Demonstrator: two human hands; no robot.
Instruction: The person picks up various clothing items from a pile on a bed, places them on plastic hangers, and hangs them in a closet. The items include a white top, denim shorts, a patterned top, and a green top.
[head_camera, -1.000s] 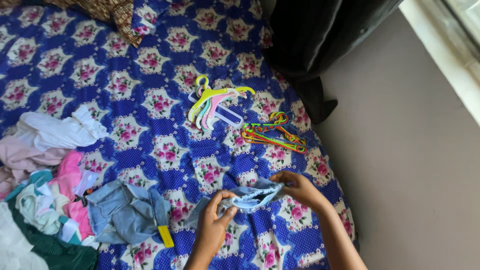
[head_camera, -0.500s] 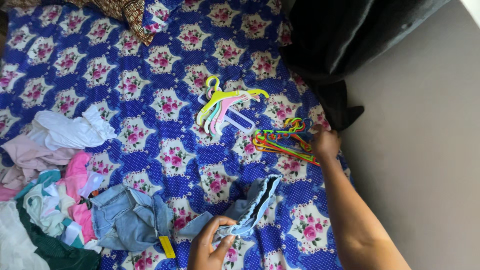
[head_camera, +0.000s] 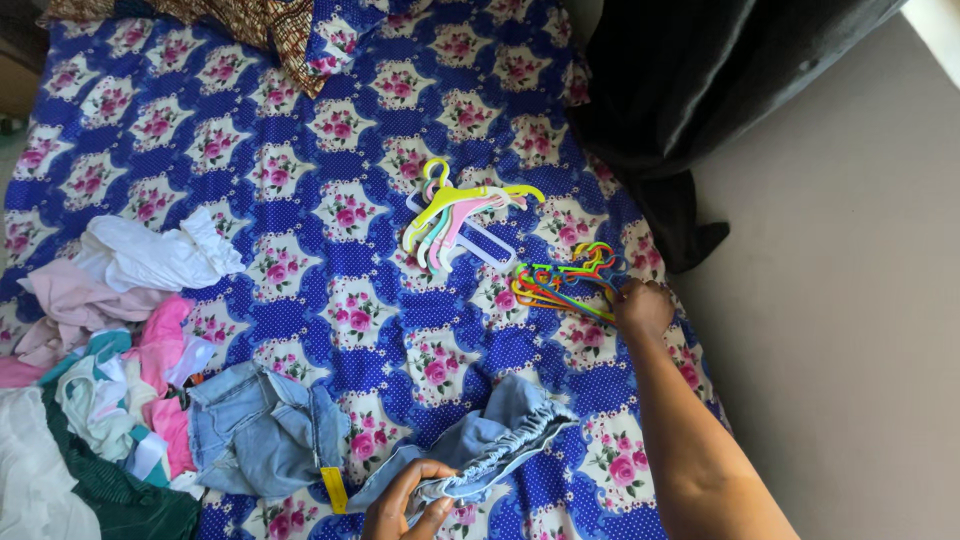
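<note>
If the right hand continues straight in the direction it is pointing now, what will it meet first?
The right hand points up and left across the bed and is already at the bundle of neon wire hangers, so those come first. Beyond them lies the pile of pastel plastic hangers. Whether the fingers already touch the bundle is unclear.

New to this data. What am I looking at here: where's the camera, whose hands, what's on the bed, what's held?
There is no machine here: a person works with two bare hands, and the single camera sits on their head, looking down.

The surface is a bed with a blue floral sheet. The left hand, at the bottom edge, grips a light blue denim garment with an elastic waistband. The right hand reaches out and touches a bundle of bright thin hangers; whether it grips one cannot be told.

Beside those lies a stack of pastel hangers. At left are a pile of clothes and denim shorts with a yellow tag. A dark cloth hangs at upper right.
</note>
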